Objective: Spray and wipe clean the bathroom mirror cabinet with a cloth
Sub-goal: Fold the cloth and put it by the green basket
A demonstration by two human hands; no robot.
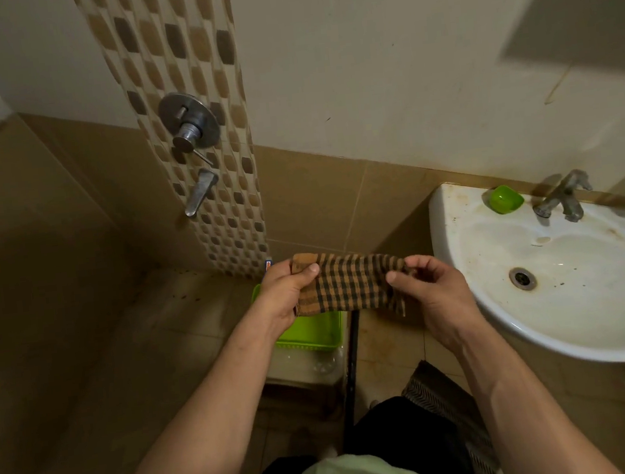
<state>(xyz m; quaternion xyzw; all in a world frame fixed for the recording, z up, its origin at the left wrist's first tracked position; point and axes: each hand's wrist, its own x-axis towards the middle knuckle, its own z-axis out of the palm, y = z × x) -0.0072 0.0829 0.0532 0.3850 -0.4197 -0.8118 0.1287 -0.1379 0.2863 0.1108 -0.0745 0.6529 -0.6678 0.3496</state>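
An orange cloth with a dark check pattern is stretched between both hands at waist height, in front of the tiled wall. My left hand pinches its left end and my right hand grips its right end, where a corner hangs down. The underside of the mirror cabinet shows as a blurred grey shape at the top right, above the sink. No spray bottle can be made out for certain.
A stained white sink with a tap and a green soap dish stands to the right. A green plastic basket sits below the cloth. A shower mixer and spout are on the patterned tile strip. A mat lies by my feet.
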